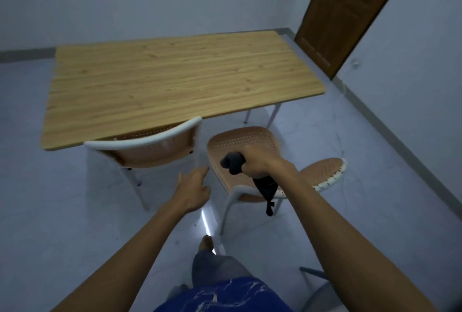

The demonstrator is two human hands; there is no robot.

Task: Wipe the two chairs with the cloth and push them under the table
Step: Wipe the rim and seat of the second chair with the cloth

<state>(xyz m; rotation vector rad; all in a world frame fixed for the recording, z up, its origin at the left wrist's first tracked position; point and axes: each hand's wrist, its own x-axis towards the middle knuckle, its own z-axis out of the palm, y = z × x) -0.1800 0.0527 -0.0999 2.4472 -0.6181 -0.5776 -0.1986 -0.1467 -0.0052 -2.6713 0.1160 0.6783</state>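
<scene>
Right hand (257,161): fingers clenched round cloth (233,163), right chair (240,141) seat just beneath, contact unclear | Left hand (193,190): fingers loose, empty; left chair (150,141) just beyond fingertips, apparently tucked under table (175,74) | Progress: right chair out; wiping and pushing remain.

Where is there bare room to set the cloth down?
Tabletop: bare, bordered nearside by the left chair. Gap between the chairs: narrow, left hand in it. Right chair seat: crowded by right hand and cloth.
</scene>
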